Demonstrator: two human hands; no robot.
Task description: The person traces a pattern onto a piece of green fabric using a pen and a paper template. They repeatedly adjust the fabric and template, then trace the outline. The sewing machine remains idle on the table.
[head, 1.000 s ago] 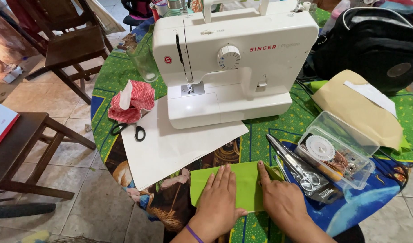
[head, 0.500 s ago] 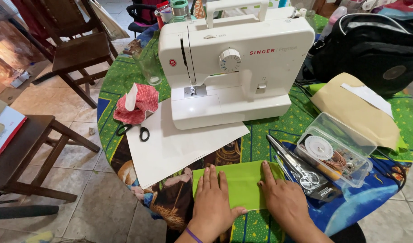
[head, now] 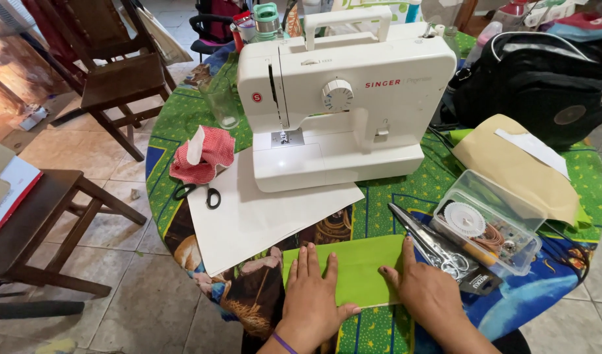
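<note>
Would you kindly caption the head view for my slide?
Both hands, left hand and right hand, press flat on green fabric before a white sewing machine.

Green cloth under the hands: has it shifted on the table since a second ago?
No. The green cloth keeps its place beside the white paper sheet and the scissors; only the camera moved. Both hands, left hand and right hand, stay flat on it.

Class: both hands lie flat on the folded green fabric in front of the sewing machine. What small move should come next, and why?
Probably slide the left hand along the green fabric to press the fold flat. Both hands rest open on it, the right hand pinning its right edge, and the near edge looks slightly lifted.
</note>
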